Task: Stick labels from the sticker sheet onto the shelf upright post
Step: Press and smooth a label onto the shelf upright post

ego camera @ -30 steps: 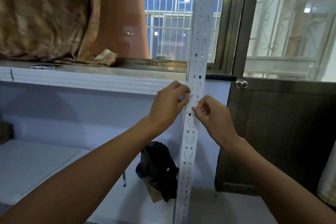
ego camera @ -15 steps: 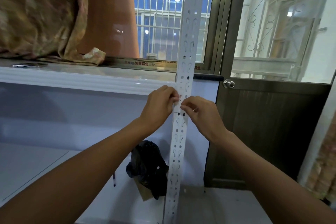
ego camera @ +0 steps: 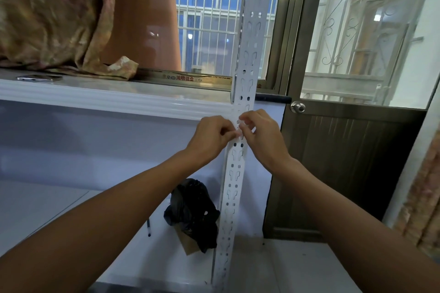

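At the centre of the frame the left hand [ego camera: 209,137] and the right hand [ego camera: 260,134] are brought together against the front face of the shelf upright post [ego camera: 247,74], just below the level where the white shelf [ego camera: 114,100] meets it. The fingers of both hands are curled, and the fingertips of each are closed on something small and pale at the post's face, taken to be a label [ego camera: 238,131]. Little of it can be seen between the fingertips, and it cannot be told whether it is already stuck down or only held against the metal.

The sticker sheet is not seen anywhere in the picture. It may be hidden inside one of the hands, but this cannot be told.

As a judgement, the step in hand is the placing or pressing of one label at this height on the post. No finished labels can be made out on the perforated strip above or below the hands; white labels on white metal would be hard to pick out, so the count of those done is left open. How many remain is likewise not shown.

In the upper left a draped patterned cloth [ego camera: 54,19] and a phone [ego camera: 38,78] are seen on the shelf. At lower centre a black bag [ego camera: 192,211] is seen beside the post's lower part.
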### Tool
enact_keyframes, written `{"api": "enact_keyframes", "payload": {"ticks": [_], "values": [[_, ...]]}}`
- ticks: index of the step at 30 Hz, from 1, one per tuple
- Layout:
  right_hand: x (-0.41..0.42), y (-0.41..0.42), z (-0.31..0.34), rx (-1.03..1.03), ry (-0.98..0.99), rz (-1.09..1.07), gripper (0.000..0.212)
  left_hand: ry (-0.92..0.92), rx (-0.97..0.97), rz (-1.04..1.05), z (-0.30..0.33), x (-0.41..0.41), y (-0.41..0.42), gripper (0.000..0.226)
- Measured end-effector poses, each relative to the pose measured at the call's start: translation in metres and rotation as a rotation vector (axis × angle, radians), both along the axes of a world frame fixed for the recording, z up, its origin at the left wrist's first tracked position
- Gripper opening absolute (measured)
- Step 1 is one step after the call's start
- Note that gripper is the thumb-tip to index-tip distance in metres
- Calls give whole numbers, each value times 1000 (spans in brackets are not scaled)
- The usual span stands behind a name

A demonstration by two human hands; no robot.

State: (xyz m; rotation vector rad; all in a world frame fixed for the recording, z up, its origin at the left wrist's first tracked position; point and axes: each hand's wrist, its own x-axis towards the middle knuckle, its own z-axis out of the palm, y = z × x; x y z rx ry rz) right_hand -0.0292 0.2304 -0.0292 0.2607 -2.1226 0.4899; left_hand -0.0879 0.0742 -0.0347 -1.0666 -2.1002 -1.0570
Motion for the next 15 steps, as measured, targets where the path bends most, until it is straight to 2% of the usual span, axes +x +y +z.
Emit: {"api": "enact_keyframes", "payload": {"ticks": [4,7,8,9,12,15], "values": [[2,3,-3,48,-91,-42,11,9,-85,99,-4,-2,-3,36],[8,9,-5,124,-197,-69,18,-27,-264,41,-9,2,-7,9],[10,11,-4,146,-211,-81,19,-34,-341,32,-10,4,-7,24],[11,12,-3,158,-218,-93,19,-40,-385,22,-11,6,-8,29],[16,12,3,142,-229,-111,15,-59,-279,59,-5,7,-10,8],[18,7,9,132,-227,-108,17,-97,-236,11,5,8,-13,15]]}}
